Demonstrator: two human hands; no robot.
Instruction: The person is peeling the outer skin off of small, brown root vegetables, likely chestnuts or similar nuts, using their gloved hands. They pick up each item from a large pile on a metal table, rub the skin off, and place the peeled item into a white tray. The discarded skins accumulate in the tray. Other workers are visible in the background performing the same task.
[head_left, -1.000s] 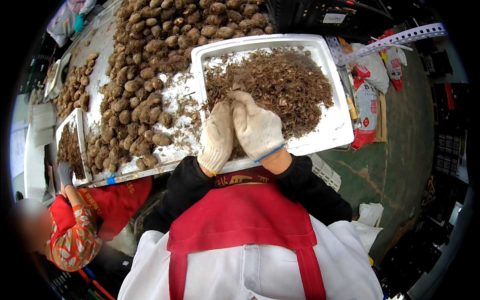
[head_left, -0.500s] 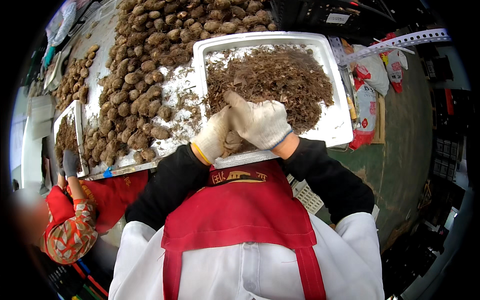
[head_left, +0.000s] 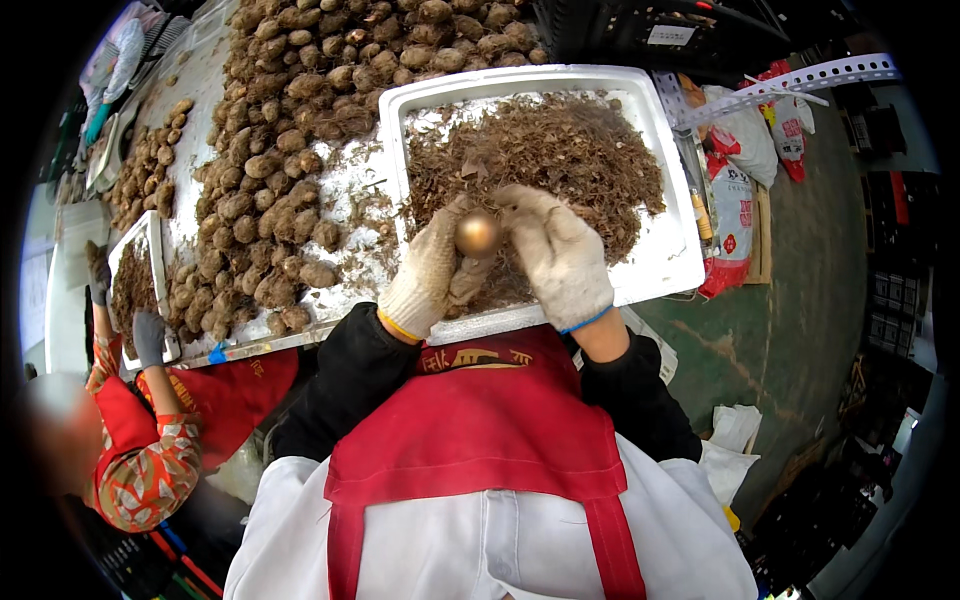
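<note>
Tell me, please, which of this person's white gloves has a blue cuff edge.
The right glove: it is edged blue, whereas the left glove is edged yellow.

The view comes from the left of two fisheye cameras on the person's head and looks steeply down at the white tray (head_left: 655,268). It stands close over the wearer: the red apron (head_left: 480,430), below the tray, is seen from above at short range, and the left hand (head_left: 425,268) and right hand (head_left: 562,262) show over the tray's near part. Facing forward, it reaches past the tray to a black crate (head_left: 650,45) behind. Its wide field takes in root vegetables (head_left: 262,165) left of the tray, a co-worker (head_left: 145,480) farther off to its lower left, and floor (head_left: 730,330) to its right.
</note>
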